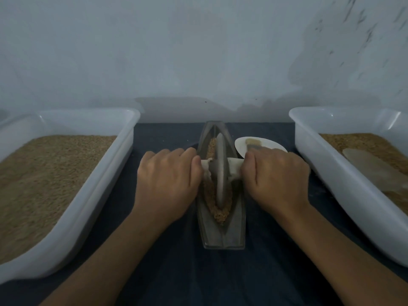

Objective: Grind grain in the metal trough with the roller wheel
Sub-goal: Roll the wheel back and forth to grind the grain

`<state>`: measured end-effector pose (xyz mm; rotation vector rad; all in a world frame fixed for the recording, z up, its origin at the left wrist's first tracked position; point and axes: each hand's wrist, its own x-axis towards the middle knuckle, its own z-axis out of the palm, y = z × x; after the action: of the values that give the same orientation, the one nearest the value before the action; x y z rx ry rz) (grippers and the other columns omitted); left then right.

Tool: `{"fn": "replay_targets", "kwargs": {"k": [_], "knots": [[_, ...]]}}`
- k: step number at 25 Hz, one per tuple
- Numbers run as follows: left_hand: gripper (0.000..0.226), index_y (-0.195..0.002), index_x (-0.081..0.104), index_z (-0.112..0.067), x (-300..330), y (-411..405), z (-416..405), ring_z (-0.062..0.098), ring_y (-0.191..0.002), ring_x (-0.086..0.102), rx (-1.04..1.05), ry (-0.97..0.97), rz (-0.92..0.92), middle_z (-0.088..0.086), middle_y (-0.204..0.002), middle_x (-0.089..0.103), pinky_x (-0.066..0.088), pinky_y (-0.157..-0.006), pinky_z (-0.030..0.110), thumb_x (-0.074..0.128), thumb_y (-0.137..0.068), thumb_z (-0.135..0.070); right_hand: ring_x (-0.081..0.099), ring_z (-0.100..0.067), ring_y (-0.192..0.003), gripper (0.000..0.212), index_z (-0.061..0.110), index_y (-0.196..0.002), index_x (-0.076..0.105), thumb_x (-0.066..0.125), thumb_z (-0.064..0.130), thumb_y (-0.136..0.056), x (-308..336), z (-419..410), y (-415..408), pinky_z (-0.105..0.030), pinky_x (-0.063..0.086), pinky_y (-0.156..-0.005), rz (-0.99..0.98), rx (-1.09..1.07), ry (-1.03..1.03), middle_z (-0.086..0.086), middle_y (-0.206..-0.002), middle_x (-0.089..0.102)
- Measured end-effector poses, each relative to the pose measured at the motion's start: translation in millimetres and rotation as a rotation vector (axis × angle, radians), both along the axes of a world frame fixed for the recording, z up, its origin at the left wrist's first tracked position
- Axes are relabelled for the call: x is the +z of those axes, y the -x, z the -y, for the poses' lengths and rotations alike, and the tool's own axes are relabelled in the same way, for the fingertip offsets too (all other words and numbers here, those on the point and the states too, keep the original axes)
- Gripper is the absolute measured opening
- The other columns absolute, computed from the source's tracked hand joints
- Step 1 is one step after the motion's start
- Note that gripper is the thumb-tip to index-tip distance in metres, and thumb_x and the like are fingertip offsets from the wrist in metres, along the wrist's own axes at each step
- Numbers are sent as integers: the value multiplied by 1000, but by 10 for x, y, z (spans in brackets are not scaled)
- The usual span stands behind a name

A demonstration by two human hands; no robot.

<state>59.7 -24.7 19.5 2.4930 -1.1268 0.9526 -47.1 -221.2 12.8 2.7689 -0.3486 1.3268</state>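
Grinding in progress: grey metal roller wheel [220,171] stands on edge in the long boat-shaped metal trough [221,228], centre of the dark cloth.
Left hand [169,184] at 9 o'clock and right hand [276,180] at 3 o'clock each curl around the wheel's pale axle handle [234,167]. Tan grain [220,212] lies loose under the rim. Wheel probably heavy and rigid; hold both axle ends evenly.

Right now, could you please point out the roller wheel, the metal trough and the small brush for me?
roller wheel [221,173]: head view, on the disc's grey rim.
metal trough [239,226]: head view, on its bare right wall near the front.
small brush [250,142]: head view, on the pale bristles.
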Motion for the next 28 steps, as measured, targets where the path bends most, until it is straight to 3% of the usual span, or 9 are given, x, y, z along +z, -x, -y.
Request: {"fn": "replay_targets", "kwargs": {"k": [3,5,8,11,14,16,20,25,28], "knots": [[31,-70,41,-19,21,-233,89,17,-48,39,49,-205,73,-7,-59,38,30,-46,29,48,-100,-20,23,-11,-40,53,22,-48,34,28,37,-98,124,91,-304,-24,14,-48,-76,-99,-15,6,-47,31],[25,-80,47,-17,106,-490,288,24,-60,46,63,-354,56,-2,-68,39,25,-51,30,35,-98,-28,28,-14,-48,52,21,-53,39,12,46,-90,187,289,-580,-29,13,-51,-272,-166,-40,3,-54,37],[62,-84,51,-16,297,-905,623,35,-81,55,158,-347,-197,10,-96,64,30,-63,37,0,-84,-52,44,-22,-61,53,20,-70,52,12,50,-88,221,587,-912,-33,20,-53,-465,-157,-201,-4,-70,51],[51,-83,51,-16,315,-1012,732,35,-88,56,183,-273,-334,15,-109,67,32,-72,40,13,-91,-49,52,-27,-65,55,16,-72,59,21,52,-90,292,642,-1010,-34,28,-56,-512,-145,-307,-7,-71,57],[32,-96,56,-19,196,-753,487,34,-82,60,135,-360,-76,4,-87,54,35,-63,39,28,-100,-35,41,-22,-56,60,14,-66,53,12,50,-89,263,457,-822,-32,21,-52,-386,-186,-120,-2,-67,52],[19,-85,52,-17,57,-452,271,25,-60,49,88,-303,53,-2,-71,43,32,-52,33,43,-101,-22,28,-16,-47,55,17,-56,42,14,44,-94,184,254,-538,-29,15,-50,-250,-174,-26,4,-55,40],[37,-71,42,-27,-41,-60,4,15,-51,37,4,17,-43,-10,-59,40,38,-56,40,32,-106,-32,34,-15,-44,51,22,-58,43,26,33,-105,34,7,-30,-30,32,-46,-70,-15,-28,6,-53,39],[36,-70,43,-27,-67,-86,-8,15,-48,41,45,-6,-50,-9,-58,42,44,-54,39,36,-105,-30,30,-14,-47,48,23,-58,38,30,33,-105,59,17,-129,-28,22,-51,-6,9,71,7,-54,36],[30,-71,42,-18,39,-376,232,22,-49,50,79,-246,78,-6,-61,40,40,-49,28,51,-99,-22,28,-13,-44,53,23,-50,37,21,42,-97,118,190,-454,-27,16,-50,-150,-149,-37,5,-50,35]]}}
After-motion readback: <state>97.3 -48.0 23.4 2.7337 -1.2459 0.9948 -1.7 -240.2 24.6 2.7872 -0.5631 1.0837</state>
